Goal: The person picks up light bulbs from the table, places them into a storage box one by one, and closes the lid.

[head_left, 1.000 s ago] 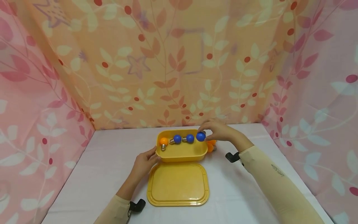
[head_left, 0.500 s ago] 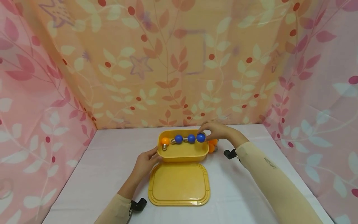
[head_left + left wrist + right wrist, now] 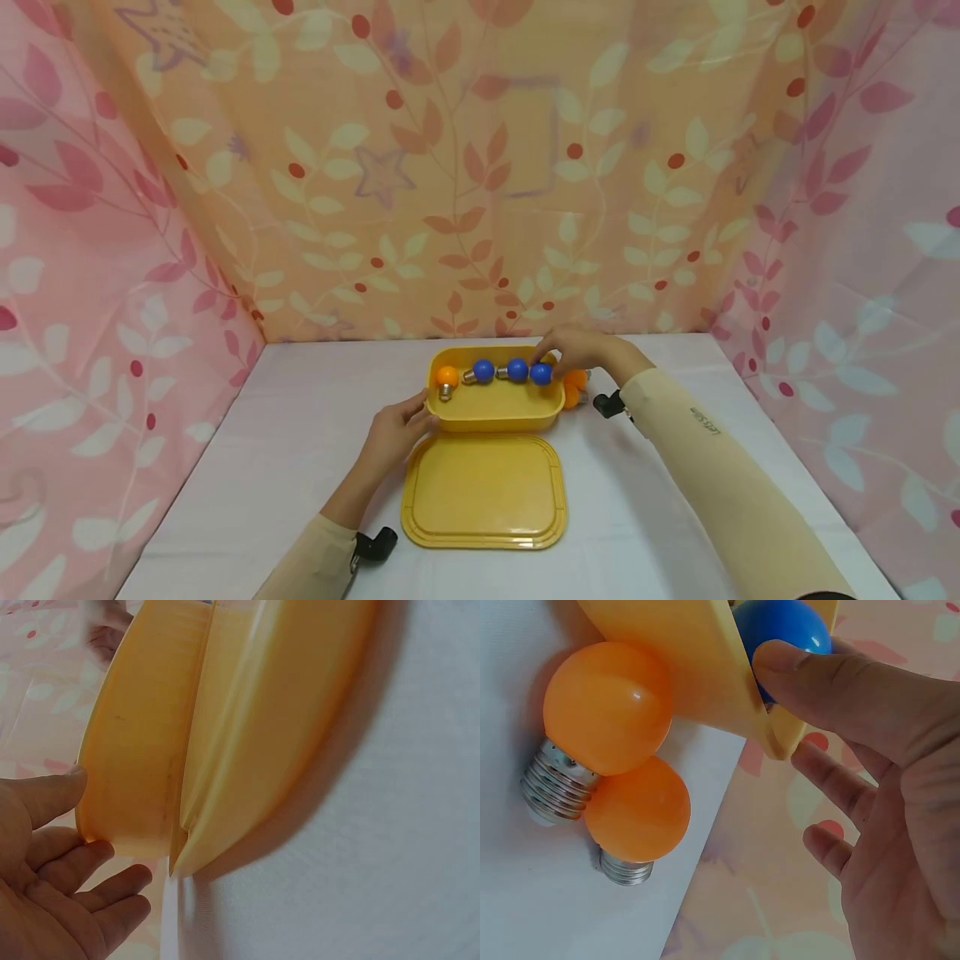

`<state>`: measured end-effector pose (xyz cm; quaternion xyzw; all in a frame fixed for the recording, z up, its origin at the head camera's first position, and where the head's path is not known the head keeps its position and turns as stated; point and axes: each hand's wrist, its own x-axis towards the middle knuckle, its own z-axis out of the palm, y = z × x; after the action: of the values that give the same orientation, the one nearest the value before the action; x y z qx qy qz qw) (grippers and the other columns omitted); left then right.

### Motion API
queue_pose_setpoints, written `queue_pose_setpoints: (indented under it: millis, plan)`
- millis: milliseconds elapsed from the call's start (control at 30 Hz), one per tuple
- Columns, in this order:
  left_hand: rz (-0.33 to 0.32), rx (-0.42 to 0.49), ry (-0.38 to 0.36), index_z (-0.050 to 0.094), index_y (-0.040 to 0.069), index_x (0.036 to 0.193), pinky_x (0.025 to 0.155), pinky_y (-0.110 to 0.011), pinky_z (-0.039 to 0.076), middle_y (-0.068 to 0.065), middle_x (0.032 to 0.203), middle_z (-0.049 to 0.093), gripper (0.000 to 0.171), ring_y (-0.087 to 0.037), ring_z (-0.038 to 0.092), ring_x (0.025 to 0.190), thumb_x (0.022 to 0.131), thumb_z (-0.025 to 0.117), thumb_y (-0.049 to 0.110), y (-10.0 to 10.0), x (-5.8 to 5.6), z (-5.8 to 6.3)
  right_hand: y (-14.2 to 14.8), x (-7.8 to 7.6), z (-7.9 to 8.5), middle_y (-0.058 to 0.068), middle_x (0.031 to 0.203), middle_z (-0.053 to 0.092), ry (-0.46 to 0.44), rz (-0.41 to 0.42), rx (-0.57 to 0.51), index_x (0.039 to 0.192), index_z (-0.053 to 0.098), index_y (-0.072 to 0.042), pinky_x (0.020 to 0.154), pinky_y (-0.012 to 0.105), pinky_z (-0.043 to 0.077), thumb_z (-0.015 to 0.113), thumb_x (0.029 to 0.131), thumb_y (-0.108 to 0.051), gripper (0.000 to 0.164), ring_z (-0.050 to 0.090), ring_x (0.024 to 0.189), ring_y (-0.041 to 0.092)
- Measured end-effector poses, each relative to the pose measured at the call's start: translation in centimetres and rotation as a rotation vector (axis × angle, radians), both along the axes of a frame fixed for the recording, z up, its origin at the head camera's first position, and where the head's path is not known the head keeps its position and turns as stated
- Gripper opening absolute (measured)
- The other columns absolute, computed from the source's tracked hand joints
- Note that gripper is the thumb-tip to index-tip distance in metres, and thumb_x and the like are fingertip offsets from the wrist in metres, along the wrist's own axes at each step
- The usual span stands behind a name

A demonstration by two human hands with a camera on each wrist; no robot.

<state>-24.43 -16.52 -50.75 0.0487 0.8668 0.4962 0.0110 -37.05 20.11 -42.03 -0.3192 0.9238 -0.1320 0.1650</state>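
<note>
Right hand (image 3: 576, 347) lowers pinched blue bulb (image 3: 541, 374) in yellow box's (image 3: 495, 422) right end, nearer the other blues (image 3: 517, 370); left hand (image 3: 393, 432) touches box, gripping nothing.

Reaching forward with left arm (image 3: 337, 508) and right arm (image 3: 720, 475), farther with the latter. Holding left hand (image 3: 393, 432) palm inward, with left thumb (image 3: 52, 796) apart from gently bent left fingers (image 3: 79, 866). Pinching with right hand (image 3: 581, 346), pressing with right thumb (image 3: 810, 682), with two right fingers (image 3: 836, 780) free and spaced apart.
</note>
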Motion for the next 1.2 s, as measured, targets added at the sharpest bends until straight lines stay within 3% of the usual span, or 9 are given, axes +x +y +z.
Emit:
queue_pose_setpoints:
  millis: [267,533,633,900,1200]
  plan:
    - [0.0,-0.018,0.011,0.053,0.023,0.15,0.114,-0.053,0.043,-0.002,0.146,0.06,0.06,-0.029,0.051,0.141,0.095,0.075,0.034,-0.1,0.0,0.1,-0.6,0.2,0.0,-0.009,0.124,0.071,-0.031,-0.005,0.042,0.123,0.077,-0.025,0.116,0.055,0.038,0.079,0.088,-0.011,0.037,0.053,0.126,0.026]
    - [-0.007,-0.021,0.003,0.051,0.023,0.152,0.114,-0.053,0.043,0.0,0.148,0.059,0.062,-0.028,0.049,0.142,0.096,0.074,0.035,-0.1,0.0,-0.1,-0.3,0.1,-0.2,-0.008,0.127,0.071,0.019,0.014,0.04,0.125,0.076,-0.022,0.118,0.056,0.033,0.078,0.089,-0.011,0.038,0.053,0.129,0.026]
    - [-0.006,-0.017,0.009,0.052,0.023,0.151,0.114,-0.053,0.043,0.0,0.147,0.06,0.061,-0.027,0.05,0.142,0.096,0.074,0.035,-0.1,-0.1,-0.2,0.2,0.4,-0.2,-0.005,0.128,0.07,0.053,0.005,0.01,0.124,0.077,-0.021,0.118,0.055,0.036,0.079,0.089,-0.014,0.036,0.053,0.131,0.028]
    - [-0.018,-0.014,0.009,0.051,0.023,0.152,0.114,-0.053,0.043,-0.001,0.148,0.059,0.062,-0.028,0.05,0.142,0.096,0.073,0.036,-0.2,-0.1,-0.2,1.7,3.1,0.6,0.001,0.128,0.068,0.14,-0.123,-0.189,0.121,0.077,-0.015,0.114,0.057,0.041,0.081,0.089,-0.018,0.032,0.053,0.13,0.03]
    - [-0.018,-0.015,0.013,0.053,0.023,0.151,0.115,-0.053,0.042,-0.004,0.147,0.06,0.061,-0.029,0.05,0.141,0.095,0.074,0.036,-0.2,0.0,-0.1,3.2,6.8,-1.7,0.003,0.12,0.073,0.275,-0.302,-0.387,0.121,0.075,-0.011,0.114,0.061,0.038,0.082,0.088,-0.017,0.034,0.055,0.128,0.033]
